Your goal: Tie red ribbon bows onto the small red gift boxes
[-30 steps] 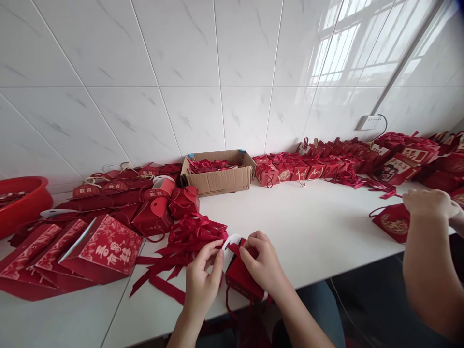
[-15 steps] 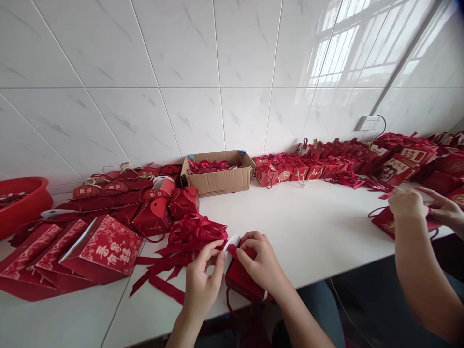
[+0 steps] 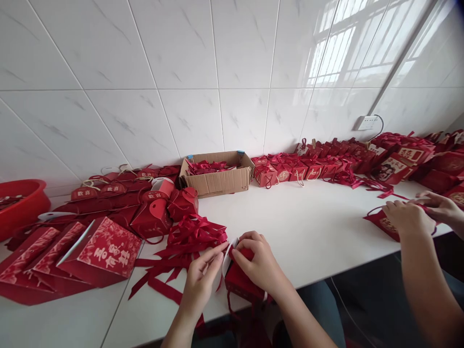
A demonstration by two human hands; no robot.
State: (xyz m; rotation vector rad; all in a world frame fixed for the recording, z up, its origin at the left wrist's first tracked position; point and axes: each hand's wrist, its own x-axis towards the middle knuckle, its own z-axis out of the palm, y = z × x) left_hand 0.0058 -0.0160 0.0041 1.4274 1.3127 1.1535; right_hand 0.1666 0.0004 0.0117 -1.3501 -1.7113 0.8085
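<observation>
A small red gift box (image 3: 242, 284) is tilted at the table's front edge, its white-backed flap (image 3: 226, 258) standing up on the left side. My right hand (image 3: 260, 258) is closed on the box's top by the flap, thumb and fingers bent over it. Close against the flap's other face, my left hand (image 3: 203, 274) pinches a red ribbon, mostly hidden by the fingers. Just behind my left hand lies a heap of red ribbons (image 3: 195, 231), with loose strips trailing toward the front edge.
Red boxes with white lettering (image 3: 116, 244) and domed red boxes (image 3: 152, 217) crowd the left. A cardboard carton (image 3: 217, 183) of ribbons stands by the wall, and a red basin (image 3: 23, 208) at far left. At right, a co-worker's hands (image 3: 409, 217) handle another red box.
The ribbon strip seen at the flap under my right thumb is now largely out of sight there. My left hand has shifted slightly down. The co-worker's near hand has lowered onto their box.
</observation>
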